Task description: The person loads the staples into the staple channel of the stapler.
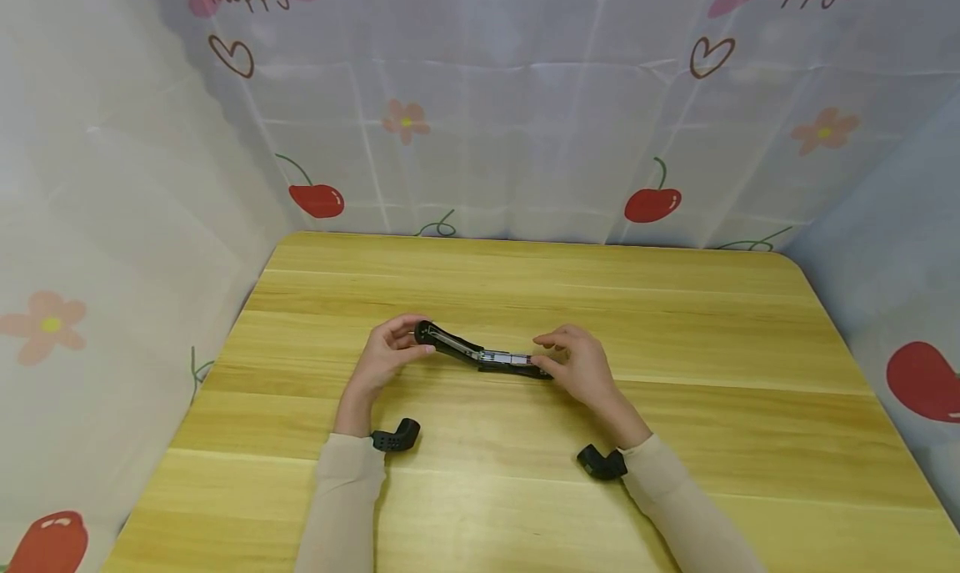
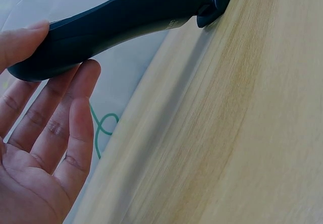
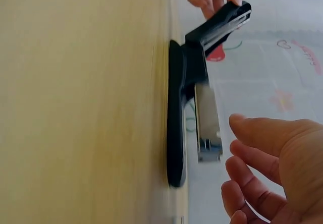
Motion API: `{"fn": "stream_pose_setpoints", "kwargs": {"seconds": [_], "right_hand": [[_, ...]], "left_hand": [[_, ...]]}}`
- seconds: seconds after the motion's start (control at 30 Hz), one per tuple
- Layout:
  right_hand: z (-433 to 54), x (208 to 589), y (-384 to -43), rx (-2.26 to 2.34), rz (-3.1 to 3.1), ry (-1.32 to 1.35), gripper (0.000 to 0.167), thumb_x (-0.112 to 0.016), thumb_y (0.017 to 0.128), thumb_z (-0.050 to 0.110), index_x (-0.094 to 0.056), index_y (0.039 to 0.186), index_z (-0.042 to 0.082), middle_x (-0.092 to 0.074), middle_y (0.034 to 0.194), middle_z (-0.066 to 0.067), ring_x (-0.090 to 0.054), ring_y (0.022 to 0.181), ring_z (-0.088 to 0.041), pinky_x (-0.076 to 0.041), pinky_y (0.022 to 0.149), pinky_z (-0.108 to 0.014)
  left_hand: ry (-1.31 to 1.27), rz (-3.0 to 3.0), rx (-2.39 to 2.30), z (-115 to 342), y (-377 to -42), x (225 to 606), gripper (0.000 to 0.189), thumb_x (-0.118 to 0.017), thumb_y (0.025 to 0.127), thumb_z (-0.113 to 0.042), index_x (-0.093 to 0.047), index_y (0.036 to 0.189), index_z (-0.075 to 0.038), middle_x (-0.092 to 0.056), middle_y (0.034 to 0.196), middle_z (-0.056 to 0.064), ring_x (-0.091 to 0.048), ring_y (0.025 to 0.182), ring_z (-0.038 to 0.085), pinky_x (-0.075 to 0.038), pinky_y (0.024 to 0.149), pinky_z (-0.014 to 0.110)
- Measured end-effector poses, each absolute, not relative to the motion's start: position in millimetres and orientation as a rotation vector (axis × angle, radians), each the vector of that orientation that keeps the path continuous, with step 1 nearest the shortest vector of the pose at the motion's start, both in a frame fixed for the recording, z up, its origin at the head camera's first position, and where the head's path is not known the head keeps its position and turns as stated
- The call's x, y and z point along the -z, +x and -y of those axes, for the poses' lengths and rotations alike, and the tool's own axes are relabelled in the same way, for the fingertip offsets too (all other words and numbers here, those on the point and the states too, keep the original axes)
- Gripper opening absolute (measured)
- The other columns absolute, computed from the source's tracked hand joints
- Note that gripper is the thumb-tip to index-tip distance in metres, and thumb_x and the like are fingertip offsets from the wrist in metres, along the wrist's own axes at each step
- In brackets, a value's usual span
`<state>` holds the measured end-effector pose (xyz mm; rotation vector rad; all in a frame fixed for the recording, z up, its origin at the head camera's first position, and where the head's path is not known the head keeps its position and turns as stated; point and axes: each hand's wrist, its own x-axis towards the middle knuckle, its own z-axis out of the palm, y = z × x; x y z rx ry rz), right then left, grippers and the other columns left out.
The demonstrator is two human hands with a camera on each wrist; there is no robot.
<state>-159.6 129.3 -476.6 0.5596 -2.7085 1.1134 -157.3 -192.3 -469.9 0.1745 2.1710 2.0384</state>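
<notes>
A black stapler [image 1: 453, 344] is swung wide at its hinge, its base lying on the table. My left hand [image 1: 382, 356] pinches the end of its raised top arm [image 2: 121, 24], thumb above and fingertips below. The metal staple magazine [image 3: 208, 118] stands up at a slight gap from the black base [image 3: 175, 128]. Beside the magazine's front end, my right hand [image 3: 287, 158] has its thumb and fingers spread, with nothing visible between them. From the head view, those right fingertips overlap the stapler's right end.
The stapler lies mid-table on a light wooden tabletop [image 1: 480, 490]. A black wrist camera [image 1: 397, 435] is on the left wrist, another [image 1: 602, 463] on the right. A white curtain [image 1: 510, 139] with cherry prints hangs behind the table and along both sides.
</notes>
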Motion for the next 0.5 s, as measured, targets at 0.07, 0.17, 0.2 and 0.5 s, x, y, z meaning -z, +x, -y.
{"fn": "stream_pose_setpoints", "kwargs": {"seconds": [0.07,0.17,0.2,0.5], "right_hand": [[-136,476,-159,-1.111,2.702,0.517,0.029,-0.081,0.08,0.019,-0.075,0.106,0.007,-0.069,0.095,-0.007,-0.062,0.084,-0.025,-0.051,0.073,-0.042],[-146,477,-159,-1.079,2.706,0.465,0.033,-0.082,0.08,0.018,-0.073,0.109,0.006,-0.068,0.094,-0.009,-0.061,0.085,-0.027,-0.05,0.074,-0.044],[-149,478,-159,-1.062,2.713,0.447,0.034,-0.082,0.08,0.018,-0.073,0.109,0.006,-0.068,0.094,-0.009,-0.061,0.085,-0.027,-0.05,0.074,-0.044],[-168,480,-159,-1.029,2.785,0.276,0.04,-0.083,0.079,0.022,-0.068,0.11,0.002,-0.067,0.094,-0.012,-0.059,0.084,-0.026,-0.047,0.075,-0.04]], "left_hand": [[0.17,-2.172,-2.038,192,-157,469,0.049,-0.073,0.085,-0.003,-0.057,0.13,0.002,-0.063,0.112,-0.01,-0.061,0.082,0.009,-0.051,0.072,0.027],[0.169,-2.178,-2.034,192,-157,469,0.049,-0.074,0.085,-0.004,-0.057,0.13,0.001,-0.062,0.114,-0.011,-0.06,0.082,0.009,-0.05,0.071,0.028],[0.168,-2.179,-2.034,192,-156,469,0.049,-0.074,0.085,-0.004,-0.057,0.13,0.001,-0.062,0.114,-0.011,-0.06,0.082,0.009,-0.05,0.071,0.028],[0.157,-2.18,-2.035,191,-156,469,0.048,-0.074,0.085,-0.003,-0.057,0.13,0.001,-0.063,0.113,-0.012,-0.059,0.079,0.008,-0.048,0.069,0.027]]}}
